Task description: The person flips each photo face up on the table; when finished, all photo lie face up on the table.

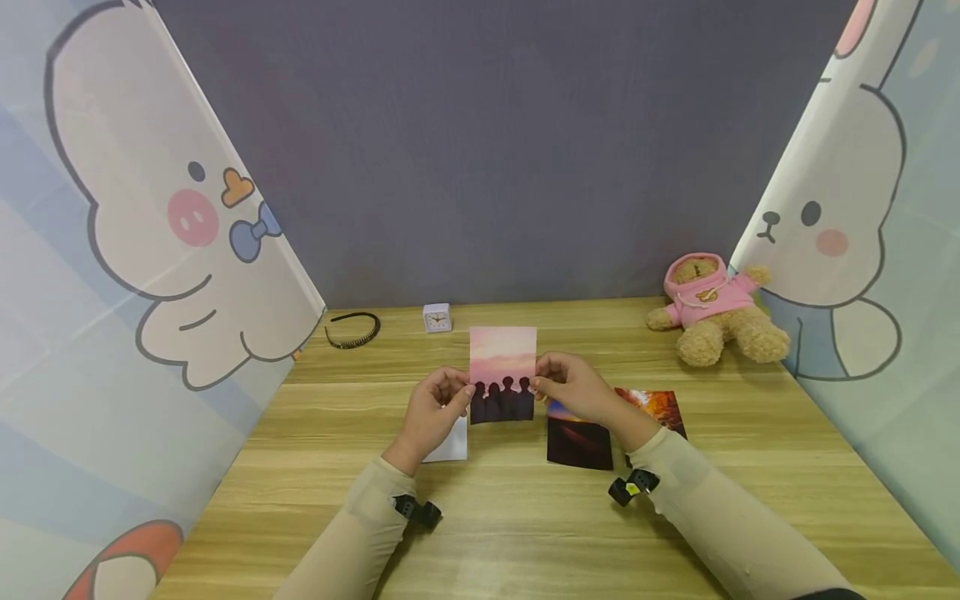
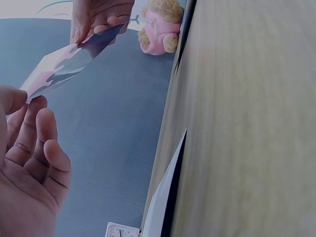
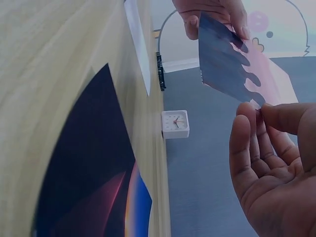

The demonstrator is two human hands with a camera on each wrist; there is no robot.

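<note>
A photo print (image 1: 503, 358) with a pink sky and several dark silhouetted figures is held up above the table. My left hand (image 1: 437, 410) pinches its left edge between thumb and fingers. At the opposite edge my right hand (image 1: 579, 387) pinches it the same way, as the right wrist view also shows. Below the left hand lies a white card (image 1: 448, 443), partly covered by that hand. Under the right hand is a dark print with a blue and orange band (image 1: 580, 443). A print of orange-red foliage (image 1: 656, 407) lies farther right, partly hidden by the right arm.
On the wooden table (image 1: 495, 533), a black headband (image 1: 354, 331) lies at the back left, beside a small white clock (image 1: 437, 317). A teddy bear in a pink hoodie (image 1: 708, 304) sits at the back right. A dark grey panel (image 1: 480, 150) closes off the back.
</note>
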